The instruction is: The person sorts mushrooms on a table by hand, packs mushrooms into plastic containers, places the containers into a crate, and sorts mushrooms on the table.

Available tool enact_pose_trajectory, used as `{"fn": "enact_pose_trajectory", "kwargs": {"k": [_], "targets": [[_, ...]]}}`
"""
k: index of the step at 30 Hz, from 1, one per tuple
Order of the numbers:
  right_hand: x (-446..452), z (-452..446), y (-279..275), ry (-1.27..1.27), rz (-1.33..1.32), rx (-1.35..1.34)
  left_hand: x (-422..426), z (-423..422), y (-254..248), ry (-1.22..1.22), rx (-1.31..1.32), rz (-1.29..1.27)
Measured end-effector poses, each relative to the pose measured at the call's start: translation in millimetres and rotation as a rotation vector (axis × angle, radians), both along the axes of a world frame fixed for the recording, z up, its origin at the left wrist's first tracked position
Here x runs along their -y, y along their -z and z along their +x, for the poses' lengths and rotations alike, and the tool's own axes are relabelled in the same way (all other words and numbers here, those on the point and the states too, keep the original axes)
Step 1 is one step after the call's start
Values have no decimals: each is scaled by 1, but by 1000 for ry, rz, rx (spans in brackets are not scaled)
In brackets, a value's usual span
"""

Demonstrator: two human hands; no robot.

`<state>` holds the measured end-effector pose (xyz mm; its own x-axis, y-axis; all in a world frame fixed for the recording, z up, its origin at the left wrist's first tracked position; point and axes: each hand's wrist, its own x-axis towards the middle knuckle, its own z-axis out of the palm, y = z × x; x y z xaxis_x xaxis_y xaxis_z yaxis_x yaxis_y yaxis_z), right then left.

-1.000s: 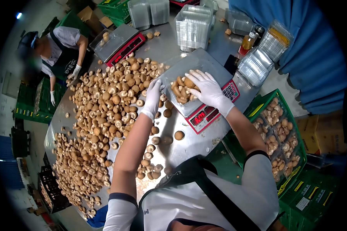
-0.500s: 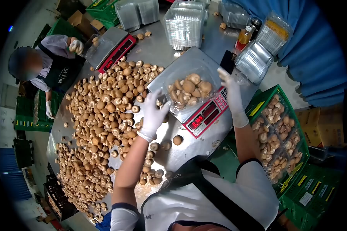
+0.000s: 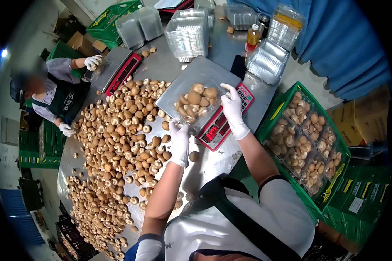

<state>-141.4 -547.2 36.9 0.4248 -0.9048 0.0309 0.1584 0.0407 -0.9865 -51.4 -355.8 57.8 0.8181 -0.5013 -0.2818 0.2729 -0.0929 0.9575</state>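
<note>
head view: a clear container (image 3: 198, 125) filled with brown mushrooms (image 3: 195, 99) sits on the grey platform of a red digital scale (image 3: 244, 96), whose red digits are lit. the left hand (image 3: 179, 141), in a white glove, is at the container's near left corner, and the right hand (image 3: 234, 111), gloved too, has its fingers bent at the right-hand edge, just beside the keypad. i cannot tell whether either grip is clamped on the plastic or only touches it.

loose mushrooms (image 3: 117, 126) spread over the metal tabletop (image 3: 161, 61) to the left, with one lone mushroom (image 3: 194, 156) just beside the left wrist. beyond the scale stands a stack of nested tubs (image 3: 187, 35), with a bottle (image 3: 252, 40) farther right and a dark flat object (image 3: 238, 66) near the platform's corner. on the right, a green crate (image 3: 325, 118) holds several clear packs of mushrooms (image 3: 300, 150).

across the pile, a co-worker (image 3: 65, 98) in a dark apron has one gloved hand (image 3: 93, 63) at a second scale (image 3: 124, 74) and the other (image 3: 67, 129) at the pile's edge.
</note>
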Motion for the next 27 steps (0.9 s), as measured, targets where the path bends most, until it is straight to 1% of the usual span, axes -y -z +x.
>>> {"fn": "enact_pose_trajectory", "kwargs": {"k": [1, 4, 5, 6, 8, 9, 10, 11, 12, 14, 15, 16, 18, 20, 23, 26, 27], "targets": [[-1, -1, -2, -23, 3, -14, 0, -2, -5, -31, -82, -50], [-6, -7, -15, -28, 101, -34, -6, -3, -15, 8, -122, -26], [-5, -17, -21, -44, 96, -148, -13, -1, -20, 39, -134, 2], [-6, -26, -27, -18, 167, -132, -22, 2, -35, 61, -200, 59], [-5, -54, -38, 7, 138, -99, -52, 18, -56, 174, 231, 178], [-1, -68, -34, 25, 93, -105, -62, 14, -93, 207, 406, 191], [5, -82, -28, 43, 48, -115, -72, 7, -141, 240, 577, 204], [10, -95, -21, 53, 78, -62, -85, 2, -175, 259, 898, 223], [7, -107, -28, 64, 78, -29, -97, -5, -209, 270, 1213, 244], [10, -122, -31, 93, 43, -104, -117, -40, -295, 438, 1486, 326], [12, -129, -31, 66, 29, -106, -125, -67, -331, 535, 1493, 488], [9, -131, -35, 47, -2, -133, -130, -83, -351, 611, 1593, 474], [2, -132, -45, 17, -61, -182, -142, -109, -369, 732, 1727, 454], [-3, -132, -48, -60, -117, -205, -148, -124, -374, 792, 1798, 444], [-8, -124, -46, -180, -168, -270, -156, -133, -371, 833, 1826, 451], [-15, -121, -47, -249, -257, -503, -164, -136, -369, 838, 1835, 441], [-14, -117, -39, -254, -233, -503, -168, -137, -368, 834, 1833, 443]]}}
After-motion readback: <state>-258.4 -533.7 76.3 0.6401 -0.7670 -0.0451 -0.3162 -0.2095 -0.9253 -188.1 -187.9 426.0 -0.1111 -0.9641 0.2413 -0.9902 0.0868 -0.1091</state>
